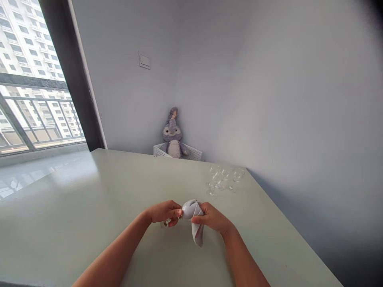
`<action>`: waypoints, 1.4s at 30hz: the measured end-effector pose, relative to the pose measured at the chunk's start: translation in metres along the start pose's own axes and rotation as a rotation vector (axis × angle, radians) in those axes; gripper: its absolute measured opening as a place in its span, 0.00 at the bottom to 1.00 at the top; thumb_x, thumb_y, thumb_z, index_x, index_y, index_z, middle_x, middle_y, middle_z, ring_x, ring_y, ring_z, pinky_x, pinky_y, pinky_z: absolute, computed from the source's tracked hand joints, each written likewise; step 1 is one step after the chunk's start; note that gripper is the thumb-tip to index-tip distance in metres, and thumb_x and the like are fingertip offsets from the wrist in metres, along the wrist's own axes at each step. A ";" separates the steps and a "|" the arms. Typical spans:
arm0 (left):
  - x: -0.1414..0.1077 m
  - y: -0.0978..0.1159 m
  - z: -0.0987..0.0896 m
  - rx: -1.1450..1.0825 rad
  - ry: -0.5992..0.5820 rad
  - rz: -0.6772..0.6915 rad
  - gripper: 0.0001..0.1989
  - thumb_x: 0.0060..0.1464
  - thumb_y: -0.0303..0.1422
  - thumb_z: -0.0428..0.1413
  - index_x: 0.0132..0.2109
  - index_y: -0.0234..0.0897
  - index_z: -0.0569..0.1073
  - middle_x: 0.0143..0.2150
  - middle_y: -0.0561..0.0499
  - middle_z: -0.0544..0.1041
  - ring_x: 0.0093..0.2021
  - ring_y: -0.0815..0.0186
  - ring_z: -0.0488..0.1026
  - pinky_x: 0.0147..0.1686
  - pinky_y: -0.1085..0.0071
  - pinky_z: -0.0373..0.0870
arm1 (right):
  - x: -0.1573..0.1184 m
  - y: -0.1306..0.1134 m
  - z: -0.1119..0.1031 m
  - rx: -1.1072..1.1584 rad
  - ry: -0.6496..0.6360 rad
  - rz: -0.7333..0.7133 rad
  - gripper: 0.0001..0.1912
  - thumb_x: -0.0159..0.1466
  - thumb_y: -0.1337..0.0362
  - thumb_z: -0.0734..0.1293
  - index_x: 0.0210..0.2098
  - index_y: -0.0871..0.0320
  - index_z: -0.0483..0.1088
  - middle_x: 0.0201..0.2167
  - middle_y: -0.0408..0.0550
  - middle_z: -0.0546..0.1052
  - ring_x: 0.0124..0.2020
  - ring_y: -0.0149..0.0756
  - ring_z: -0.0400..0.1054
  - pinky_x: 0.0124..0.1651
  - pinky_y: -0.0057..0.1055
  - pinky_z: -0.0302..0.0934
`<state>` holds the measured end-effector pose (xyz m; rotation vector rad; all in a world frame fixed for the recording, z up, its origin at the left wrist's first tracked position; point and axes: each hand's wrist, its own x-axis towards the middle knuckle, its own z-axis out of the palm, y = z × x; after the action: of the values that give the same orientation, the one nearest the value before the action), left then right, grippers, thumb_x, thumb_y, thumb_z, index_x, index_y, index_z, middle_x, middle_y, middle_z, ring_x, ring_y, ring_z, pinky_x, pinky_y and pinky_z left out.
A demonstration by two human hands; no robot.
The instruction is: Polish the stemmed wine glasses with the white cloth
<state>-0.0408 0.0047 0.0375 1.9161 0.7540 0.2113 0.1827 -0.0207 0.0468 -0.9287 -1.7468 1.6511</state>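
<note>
Low over the table, a small clear stemmed glass (pixel 186 211) lies tipped on its side in the air. My left hand (pixel 166 212) is closed round its stem, and the foot sticks out below the fingers on the left. A pale grey cloth (pixel 198 231) fills the bowl and hangs down from its mouth. My right hand (pixel 212 217) pinches this cloth at the rim, thumb in front. A small pinkish patch shows on the hanging end. The fingers behind the glass and cloth are partly hidden.
Several clear stemmed glasses (pixel 220 180) stand close together near the far right corner of the pale green table (pixel 134 175). Behind the table's far edge, a plush rabbit (pixel 172 135) sits in a white perforated basket (pixel 193 153). Walls rise behind and to the right; a window (pixel 38 79) is left.
</note>
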 end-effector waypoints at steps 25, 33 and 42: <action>0.015 -0.007 0.007 0.306 0.441 -0.054 0.19 0.53 0.48 0.46 0.36 0.38 0.73 0.26 0.52 0.72 0.28 0.68 0.65 0.32 0.71 0.62 | 0.016 0.021 -0.002 0.240 0.175 0.008 0.22 0.47 0.50 0.71 0.31 0.63 0.70 0.18 0.42 0.70 0.18 0.34 0.68 0.22 0.28 0.61; 0.021 -0.004 0.017 0.527 0.600 -0.035 0.19 0.57 0.45 0.42 0.37 0.39 0.72 0.31 0.48 0.74 0.36 0.62 0.67 0.38 0.66 0.60 | 0.025 0.032 -0.002 0.320 0.343 0.061 0.22 0.49 0.49 0.70 0.28 0.64 0.69 0.17 0.42 0.70 0.15 0.31 0.67 0.20 0.27 0.60; 0.009 -0.008 0.002 0.133 0.162 -0.088 0.27 0.56 0.50 0.38 0.25 0.36 0.68 0.21 0.53 0.70 0.21 0.71 0.61 0.23 0.75 0.56 | 0.014 0.027 -0.010 0.189 0.063 -0.025 0.20 0.47 0.54 0.72 0.31 0.65 0.72 0.19 0.41 0.69 0.19 0.29 0.65 0.22 0.24 0.59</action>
<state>-0.0364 0.0104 0.0281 2.0034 0.9799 0.2701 0.1850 -0.0037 0.0199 -0.8573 -1.5249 1.7178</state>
